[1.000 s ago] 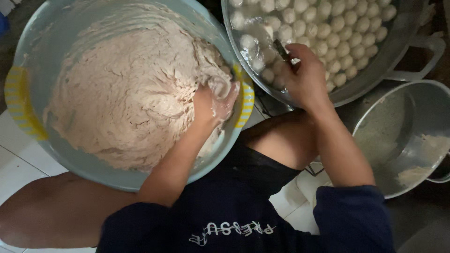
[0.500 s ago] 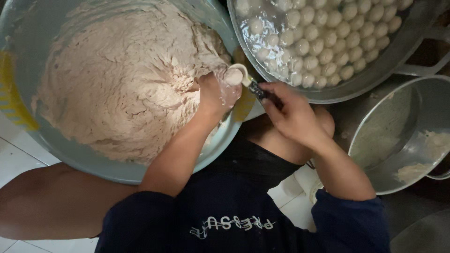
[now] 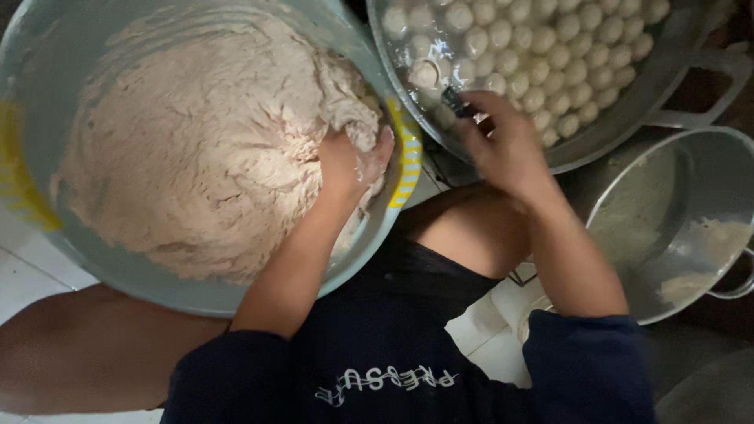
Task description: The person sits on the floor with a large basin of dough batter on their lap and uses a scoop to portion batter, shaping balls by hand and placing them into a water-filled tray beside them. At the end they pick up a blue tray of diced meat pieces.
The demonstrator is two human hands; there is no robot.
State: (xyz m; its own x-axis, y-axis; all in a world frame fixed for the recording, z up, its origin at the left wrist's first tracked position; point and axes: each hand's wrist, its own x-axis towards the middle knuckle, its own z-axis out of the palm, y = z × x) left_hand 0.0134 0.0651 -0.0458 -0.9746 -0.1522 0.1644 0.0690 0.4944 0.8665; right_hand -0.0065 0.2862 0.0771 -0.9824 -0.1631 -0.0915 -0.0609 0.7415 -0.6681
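Observation:
A big pale-blue plastic basin (image 3: pixel 47 47) with yellow handles holds a large mass of pinkish-white paste (image 3: pixel 196 149). My left hand (image 3: pixel 349 157) is dug into the paste at the basin's right side, fingers closed around a lump of it. My right hand (image 3: pixel 503 145) grips a dark-handled spoon (image 3: pixel 452 98) over the rim of a wide metal pan (image 3: pixel 628 110). The spoon's bowl carries a pale ball (image 3: pixel 426 73) among the several round white balls (image 3: pixel 550 55) floating in the pan's water.
An aluminium pot (image 3: pixel 675 228) with a side handle and pale residue inside stands at the right, below the pan. My knees and dark shirt fill the lower middle. White floor tiles (image 3: pixel 23 275) show at the left.
My right hand brought the spoon from the pan to my left hand at the basin, picked up a ball of paste, and has carried it back over the pan.

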